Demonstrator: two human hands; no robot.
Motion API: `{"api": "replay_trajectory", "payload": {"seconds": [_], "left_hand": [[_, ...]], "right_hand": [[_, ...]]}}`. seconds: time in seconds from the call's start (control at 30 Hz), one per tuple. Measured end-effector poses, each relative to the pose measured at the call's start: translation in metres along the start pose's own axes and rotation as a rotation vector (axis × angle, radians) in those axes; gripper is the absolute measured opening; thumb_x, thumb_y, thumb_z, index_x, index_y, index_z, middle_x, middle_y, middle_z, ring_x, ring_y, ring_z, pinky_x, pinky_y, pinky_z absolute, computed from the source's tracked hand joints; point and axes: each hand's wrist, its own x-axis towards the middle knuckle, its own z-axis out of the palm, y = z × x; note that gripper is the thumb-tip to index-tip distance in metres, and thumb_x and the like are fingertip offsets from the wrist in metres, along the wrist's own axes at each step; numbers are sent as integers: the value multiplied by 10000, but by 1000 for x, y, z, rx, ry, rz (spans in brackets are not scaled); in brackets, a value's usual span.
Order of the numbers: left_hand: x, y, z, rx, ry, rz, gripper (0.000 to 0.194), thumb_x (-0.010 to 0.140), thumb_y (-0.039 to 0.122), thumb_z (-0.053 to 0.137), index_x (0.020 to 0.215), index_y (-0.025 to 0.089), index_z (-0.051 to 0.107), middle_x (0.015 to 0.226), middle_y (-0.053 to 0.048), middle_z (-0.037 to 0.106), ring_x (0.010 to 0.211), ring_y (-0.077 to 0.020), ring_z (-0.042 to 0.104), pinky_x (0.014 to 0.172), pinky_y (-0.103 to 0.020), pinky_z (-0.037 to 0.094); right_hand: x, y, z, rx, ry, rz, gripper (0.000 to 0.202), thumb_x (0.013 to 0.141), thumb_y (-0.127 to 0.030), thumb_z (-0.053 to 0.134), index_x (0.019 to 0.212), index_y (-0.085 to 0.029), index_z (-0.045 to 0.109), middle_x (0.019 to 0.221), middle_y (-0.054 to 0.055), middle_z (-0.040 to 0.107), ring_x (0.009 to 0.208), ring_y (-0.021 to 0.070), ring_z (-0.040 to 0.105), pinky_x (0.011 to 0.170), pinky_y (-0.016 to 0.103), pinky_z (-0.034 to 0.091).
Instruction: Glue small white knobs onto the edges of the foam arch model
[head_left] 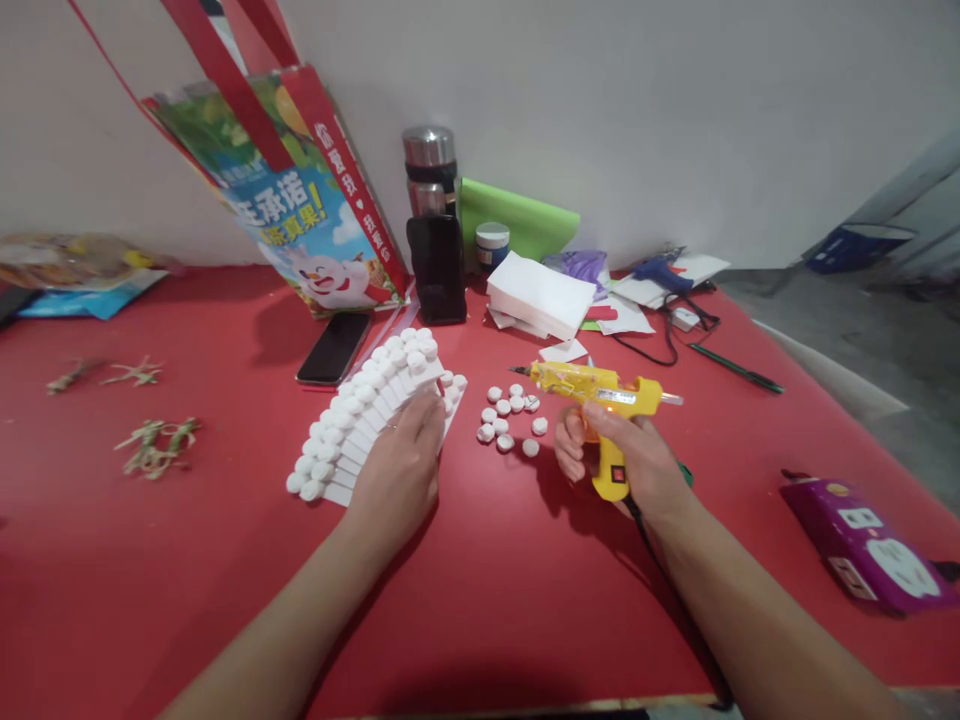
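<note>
Yellow glue gun (615,395) in my right hand (649,470), white strips (360,445) under my left hand (401,465)

Right of centre in the frame, my right hand is closed around the handle of the glue gun, thumb up along its side. The nozzle points left, toward the middle of the frame, and a clear stick (673,399) pokes out of the back. A black cord (675,590) runs from the bottom of the handle to the lower right.

My left hand lies over the lower right part of the strips, just left of centre. Its fingers are close together and touching them, but the fingertips are hidden, so I cannot tell if they pinch anything. The strips lie side by side in a slanting fan, with round white caps (322,450) crowded along the upper left edge.

Loose white discs (503,408) lie on the red table (465,600) between my two hands, apart from both. A phone (334,348) lies flat just above the fan. Behind it, in the upper left, leans a colourful bag (300,215). A dark bottle (430,150) stands at upper centre, with a stack of white paper (541,292) to its right. A green pen (739,368) lies at the right, and a purple box (870,545) at the lower right.
</note>
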Motion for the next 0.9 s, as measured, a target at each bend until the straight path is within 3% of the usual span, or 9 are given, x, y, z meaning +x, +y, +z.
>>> {"api": "replay_trajectory", "payload": {"seconds": [0.33, 0.67, 0.9], "left_hand": [[6, -3, 2, 10, -61, 12, 482, 887, -37, 433, 1279, 127, 663, 1252, -185, 690, 1245, -337, 652, 1060, -520, 582], [6, -3, 5, 63, -100, -23, 500, 886, -20, 438, 1316, 96, 664, 1308, -216, 684, 1080, -334, 679, 965, -536, 604], [3, -6, 10, 42, -73, -27, 556, 853, -43, 432, 1351, 95, 639, 1328, -235, 683, 1223, -378, 668, 1033, -581, 593]], "right_hand": [[2, 0, 1, -31, 15, 15, 403, 932, -478, 780, 694, -170, 680, 654, 3, 574, 515, 139, 572, 520, 302, 422], [2, -1, 2, -43, 2, 15, 416, 933, -477, 773, 675, -171, 664, 638, 8, 580, 513, 148, 578, 530, 309, 403], [2, -2, 3, -55, 14, 20, 410, 936, -479, 768, 681, -178, 658, 640, 7, 574, 511, 154, 571, 535, 322, 403]]}}
